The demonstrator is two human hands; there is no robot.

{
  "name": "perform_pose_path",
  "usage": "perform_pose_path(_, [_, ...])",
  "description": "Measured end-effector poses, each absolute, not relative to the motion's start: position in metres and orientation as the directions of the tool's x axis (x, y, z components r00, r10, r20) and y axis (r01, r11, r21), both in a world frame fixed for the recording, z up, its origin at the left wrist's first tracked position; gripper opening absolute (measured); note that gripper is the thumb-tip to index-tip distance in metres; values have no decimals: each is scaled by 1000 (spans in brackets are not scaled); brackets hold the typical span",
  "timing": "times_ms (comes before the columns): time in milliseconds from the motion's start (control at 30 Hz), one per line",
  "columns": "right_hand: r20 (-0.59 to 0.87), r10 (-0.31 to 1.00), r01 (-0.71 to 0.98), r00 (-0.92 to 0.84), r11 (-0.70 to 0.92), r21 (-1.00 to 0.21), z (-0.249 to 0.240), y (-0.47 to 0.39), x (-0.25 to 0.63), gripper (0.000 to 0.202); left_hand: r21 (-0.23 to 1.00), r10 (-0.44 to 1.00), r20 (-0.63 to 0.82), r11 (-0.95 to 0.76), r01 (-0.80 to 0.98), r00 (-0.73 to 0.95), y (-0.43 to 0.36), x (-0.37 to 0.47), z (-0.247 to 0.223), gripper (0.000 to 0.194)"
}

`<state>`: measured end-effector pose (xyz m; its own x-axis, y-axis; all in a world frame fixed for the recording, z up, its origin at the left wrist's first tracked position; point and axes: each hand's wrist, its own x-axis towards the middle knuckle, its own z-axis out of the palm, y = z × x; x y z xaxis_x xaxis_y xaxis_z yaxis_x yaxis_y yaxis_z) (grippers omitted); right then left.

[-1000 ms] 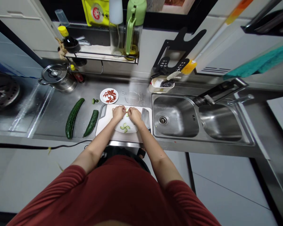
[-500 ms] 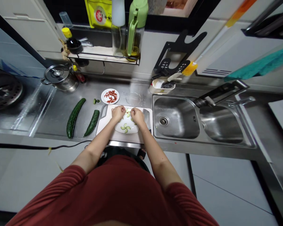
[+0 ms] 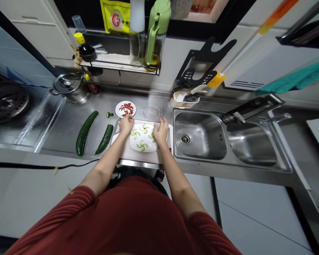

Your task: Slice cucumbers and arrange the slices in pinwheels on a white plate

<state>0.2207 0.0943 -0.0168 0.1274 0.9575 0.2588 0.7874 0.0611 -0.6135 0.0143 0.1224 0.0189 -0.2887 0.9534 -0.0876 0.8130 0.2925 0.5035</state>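
A white plate (image 3: 136, 143) with cucumber slices (image 3: 142, 145) laid out in several pinwheel shapes rests on the cutting board (image 3: 125, 153). At least one pinwheel has a small red dot at its centre. My left hand (image 3: 126, 124) is at the plate's upper left corner, its curled fingertips close to the lower rim of a small white dish (image 3: 118, 110). Whether it pinches anything is too small to see. Small red pieces like goji berries (image 3: 126, 108) lie in that dish. My right hand (image 3: 161, 131) is open beside the plate's right edge, fingers apart and pointing away from me.
Left of the board lie a whole cucumber (image 3: 85, 132), a cut cucumber (image 3: 104, 139) and cucumber end pieces (image 3: 109, 114). A lidded pot (image 3: 70, 88) stands behind them. To the right is a double sink (image 3: 202, 136). A bottle rack (image 3: 122, 65) overhangs the back.
My hands have parted from over the plate's far side. The left went left toward the small dish, the right moved slightly right and opened, uncovering the upper pinwheels.
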Motion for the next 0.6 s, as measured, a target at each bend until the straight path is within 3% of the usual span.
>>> perform_pose_path(167, [238, 963, 777, 127, 53, -627, -22, 93, 226, 44, 490, 932, -109, 354, 796, -347, 125, 5, 20, 23])
perform_pose_path(600, [237, 962, 797, 138, 34, -603, -31, 92, 235, 42, 464, 849, 1, 468, 752, -528, 143, -25, 14, 25])
